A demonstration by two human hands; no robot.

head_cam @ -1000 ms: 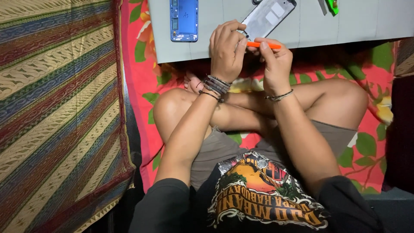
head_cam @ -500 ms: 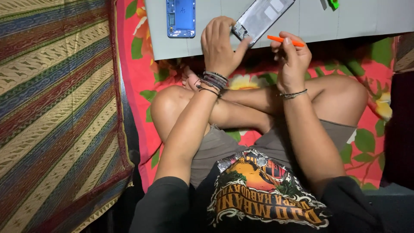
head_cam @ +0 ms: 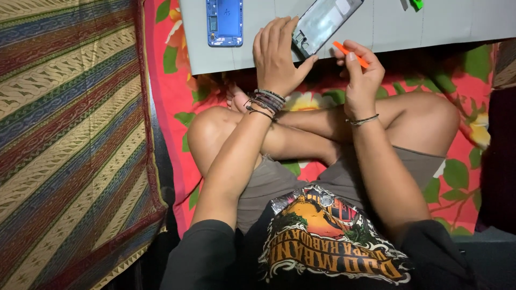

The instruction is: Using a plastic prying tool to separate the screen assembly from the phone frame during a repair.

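On the grey tabletop (head_cam: pixel 376 32), the left hand (head_cam: pixel 277 56) presses flat on a thin, fragile phone frame (head_cam: pixel 322 22), best held by its edges; the right hand (head_cam: pixel 360 72) pinches a light orange pry tool (head_cam: pixel 349 53).

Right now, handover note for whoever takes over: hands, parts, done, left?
Left hand: palm down on the grey work mat, fingers steadying the opened pale phone body at its lower edge.
Right hand: raised off the mat, pinching a thin orange plastic pry tool; its tip is not touching the phone.
Blue rectangular phone part lies flat on the mat, apart, on the left hand's side. A green tool sits at the far edge, mostly cut off.
Done: the phone is open, its blue part set aside.
Left: likely more prying on the pale body; which spot is not clear.
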